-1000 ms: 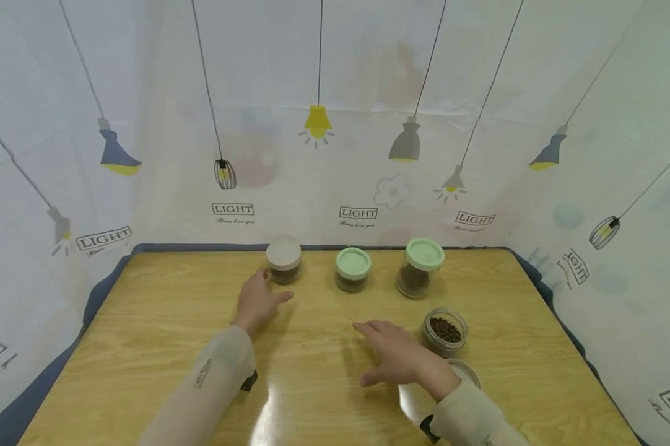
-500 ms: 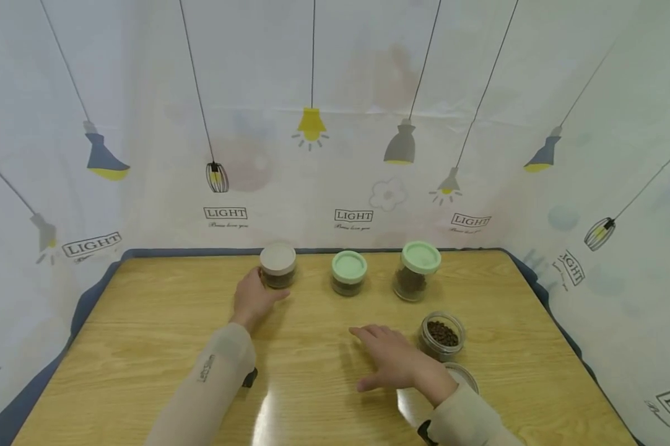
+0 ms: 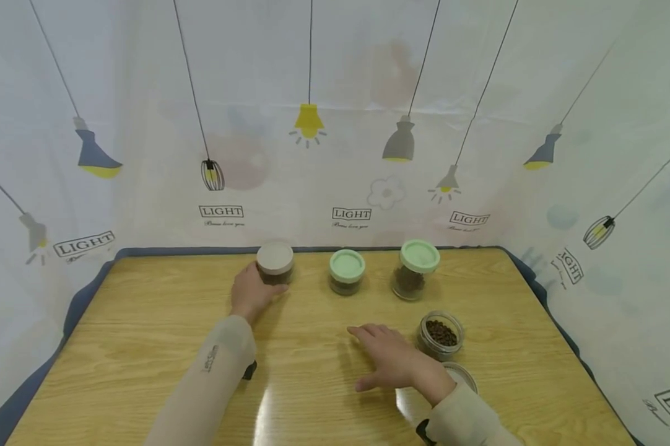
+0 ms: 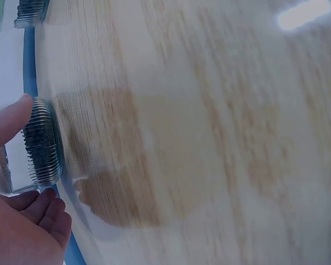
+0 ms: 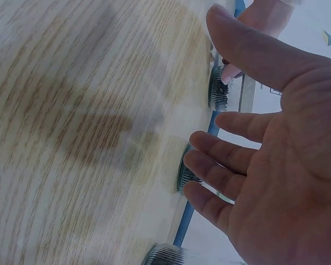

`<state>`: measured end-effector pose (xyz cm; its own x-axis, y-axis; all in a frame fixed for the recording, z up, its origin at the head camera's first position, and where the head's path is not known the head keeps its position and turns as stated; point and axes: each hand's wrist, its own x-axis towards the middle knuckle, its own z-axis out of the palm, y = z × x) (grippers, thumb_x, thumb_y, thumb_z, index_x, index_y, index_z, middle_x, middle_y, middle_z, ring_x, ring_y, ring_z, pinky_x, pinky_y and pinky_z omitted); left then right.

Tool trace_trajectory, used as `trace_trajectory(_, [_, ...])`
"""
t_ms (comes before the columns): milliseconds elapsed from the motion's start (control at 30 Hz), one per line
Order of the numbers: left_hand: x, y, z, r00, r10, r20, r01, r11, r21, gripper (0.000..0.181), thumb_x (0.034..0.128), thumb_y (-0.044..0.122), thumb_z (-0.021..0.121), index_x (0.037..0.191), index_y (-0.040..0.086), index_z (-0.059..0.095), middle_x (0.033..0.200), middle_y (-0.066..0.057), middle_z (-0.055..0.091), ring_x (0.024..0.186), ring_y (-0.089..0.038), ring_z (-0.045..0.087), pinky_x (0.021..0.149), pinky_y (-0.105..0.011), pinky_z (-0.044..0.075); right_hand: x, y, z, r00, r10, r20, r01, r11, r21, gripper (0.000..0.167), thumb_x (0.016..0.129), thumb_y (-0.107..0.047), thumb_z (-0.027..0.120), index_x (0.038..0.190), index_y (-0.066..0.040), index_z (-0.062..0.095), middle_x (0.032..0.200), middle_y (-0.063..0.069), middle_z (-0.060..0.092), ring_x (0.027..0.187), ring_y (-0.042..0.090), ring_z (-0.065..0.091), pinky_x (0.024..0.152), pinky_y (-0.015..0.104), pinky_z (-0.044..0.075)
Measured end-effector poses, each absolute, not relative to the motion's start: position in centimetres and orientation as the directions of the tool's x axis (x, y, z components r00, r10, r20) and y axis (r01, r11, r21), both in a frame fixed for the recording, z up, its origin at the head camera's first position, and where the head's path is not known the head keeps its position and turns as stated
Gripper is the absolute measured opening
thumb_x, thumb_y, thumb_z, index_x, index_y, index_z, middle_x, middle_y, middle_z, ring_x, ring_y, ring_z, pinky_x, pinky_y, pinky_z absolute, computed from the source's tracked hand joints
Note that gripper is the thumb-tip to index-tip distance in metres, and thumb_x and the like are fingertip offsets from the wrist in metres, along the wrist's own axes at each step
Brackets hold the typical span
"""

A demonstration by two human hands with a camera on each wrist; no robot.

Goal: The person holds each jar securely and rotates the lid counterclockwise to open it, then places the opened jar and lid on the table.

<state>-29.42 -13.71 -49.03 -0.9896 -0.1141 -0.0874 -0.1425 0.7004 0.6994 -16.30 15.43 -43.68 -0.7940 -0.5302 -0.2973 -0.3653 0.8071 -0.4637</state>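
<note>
At the table's back left, a jar with a whitish lid (image 3: pixel 275 258) stands upright, dark contents in its clear ribbed body (image 4: pixel 42 143). My left hand (image 3: pixel 251 292) holds this jar from its left and front, thumb on one side and fingers on the other in the left wrist view. Over the middle of the table my right hand (image 3: pixel 391 359) hovers with its fingers spread, palm (image 5: pixel 287 182) bare. Just right of it stands a lidless jar of brown beans (image 3: pixel 441 334), and a round lid (image 3: pixel 462 376) lies partly hidden behind my right wrist.
Along the back edge stand a short jar with a green lid (image 3: pixel 347 267) and a taller green-lidded jar (image 3: pixel 415 271), both with dark contents. A printed white curtain (image 3: pixel 290 204) encloses the wooden table (image 3: pixel 145 334) at the back and sides.
My left hand has closed in on the whitish-lidded jar, thumb and fingers now around it. My right hand keeps its place. The head view has shifted slightly.
</note>
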Motion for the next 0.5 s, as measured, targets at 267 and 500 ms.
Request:
trace_trajectory(267, [-29.17, -13.45, -48.69, -0.985, -0.135, -0.108, -0.172, 0.69, 0.703, 0.091, 0.0764, 0.036, 0.082, 0.146, 0.001, 0.034, 0.144, -0.023, 0.045, 0.135, -0.041, 0.04, 0.115, -0.057, 0.028, -16.47, 15.35, -43.71, -0.795, -0.529, -0.298, -0.372, 0.811, -0.451, 0.094, 0.078, -0.045, 0.079, 0.151, -0.01, 0.032, 0.15, 0.015, 0.04, 0.139, 0.038, 0.036, 0.111, 0.063, 0.03])
trace_trajectory(500, [-29.3, -13.26, -48.99, -0.984, -0.145, -0.105, -0.177, 0.691, 0.701, 0.093, 0.0768, 0.039, 0.081, 0.146, 0.001, 0.033, 0.144, -0.023, 0.045, 0.134, -0.041, 0.04, 0.114, -0.057, 0.029, -16.51, 15.3, -43.68, -0.791, -0.532, -0.302, -0.371, 0.81, -0.453, 0.093, 0.078, -0.044, 0.079, 0.151, -0.01, 0.032, 0.151, 0.015, 0.039, 0.14, 0.038, 0.035, 0.112, 0.062, 0.029])
